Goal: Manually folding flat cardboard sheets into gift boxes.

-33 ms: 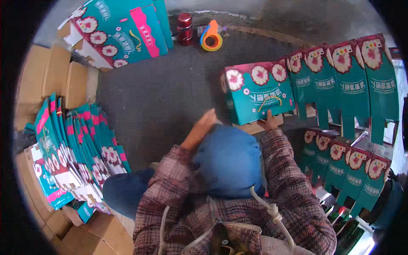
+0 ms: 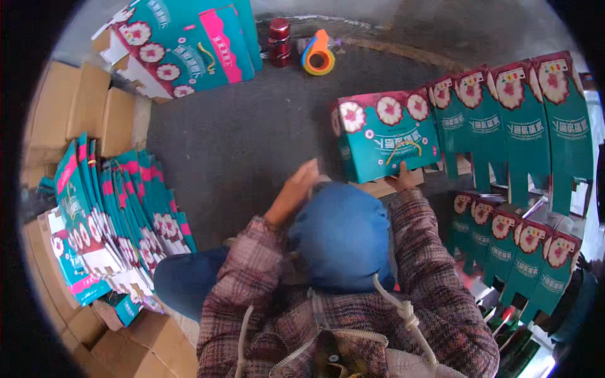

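Observation:
A teal carton (image 2: 378, 151) with a maroon band, flower pictures and a yellow cord handle stands at the right end of the dark work surface, tilted slightly. My right hand (image 2: 407, 180) grips its near lower edge, a finger lying against the printed face and the rest partly hidden underneath. Left of the carton and apart from it, my left hand (image 2: 299, 190) reaches forward with fingers stretched out, slightly blurred; nothing shows in it. A rounded blue cloth shape (image 2: 342, 236) sits between my forearms and hides part of the area below the hands.
Several matching cartons (image 2: 526, 116) stand in a row at the right, with another row (image 2: 504, 242) nearer me. Flattened cartons (image 2: 135, 201) are stacked at the left by brown boxes (image 2: 142, 343). A red can-shaped container (image 2: 279, 43) and an orange tape dispenser (image 2: 318, 55) stand far back.
The view has shifted slightly, so most things sit a little farther right in the picture. Both hands keep nearly the same pose, the right still on the carton.

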A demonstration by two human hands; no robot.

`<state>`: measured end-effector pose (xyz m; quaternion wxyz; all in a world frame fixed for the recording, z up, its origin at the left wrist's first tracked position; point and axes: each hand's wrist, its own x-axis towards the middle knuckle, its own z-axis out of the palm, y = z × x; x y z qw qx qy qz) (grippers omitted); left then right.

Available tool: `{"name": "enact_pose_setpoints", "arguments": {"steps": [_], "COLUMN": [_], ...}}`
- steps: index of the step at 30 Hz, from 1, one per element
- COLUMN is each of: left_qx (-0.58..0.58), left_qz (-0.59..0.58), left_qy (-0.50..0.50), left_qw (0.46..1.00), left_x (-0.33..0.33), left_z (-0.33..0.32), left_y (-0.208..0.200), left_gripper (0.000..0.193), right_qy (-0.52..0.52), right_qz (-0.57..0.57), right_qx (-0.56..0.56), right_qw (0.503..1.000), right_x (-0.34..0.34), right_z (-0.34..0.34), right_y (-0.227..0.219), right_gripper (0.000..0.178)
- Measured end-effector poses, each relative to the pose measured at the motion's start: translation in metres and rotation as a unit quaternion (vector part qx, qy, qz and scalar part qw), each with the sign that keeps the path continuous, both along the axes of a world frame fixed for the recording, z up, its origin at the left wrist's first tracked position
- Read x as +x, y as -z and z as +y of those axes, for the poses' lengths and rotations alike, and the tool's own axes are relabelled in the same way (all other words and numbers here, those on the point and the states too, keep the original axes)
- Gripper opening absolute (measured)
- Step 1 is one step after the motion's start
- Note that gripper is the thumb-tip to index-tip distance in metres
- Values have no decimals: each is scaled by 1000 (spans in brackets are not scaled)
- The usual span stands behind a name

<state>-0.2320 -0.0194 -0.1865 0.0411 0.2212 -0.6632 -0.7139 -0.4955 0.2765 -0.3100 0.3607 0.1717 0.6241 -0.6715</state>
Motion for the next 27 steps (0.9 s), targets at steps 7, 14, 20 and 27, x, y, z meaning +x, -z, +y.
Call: {"name": "enact_pose_setpoints", "arguments": {"steps": [7,14,20,27], "left_qx": [-17,-167,-120,-189], "left_qz": [8,23,20,-9], "left_qy": [-144,-399,-631,-695], "left_qw": [989,901,767,694], "left_x": [133,285,426,504], "left_z": [-28,-31,-65,-152], "left_y": [-170,-239,-187,-94], "left_gripper": [46,38,37,31], "right_qy": [4,-198,-501,-469], "right_qz": [-219,-154,309,528], "right_qx": [-161,-68,41,-25], "right_qw": [962,966,807,707], "right_x": [-15,14,-4,171], "right_z": [-31,-38,-96,-201], "right_y": [-1,-21,-98,-366], "right_gripper": [55,47,44,37]}}
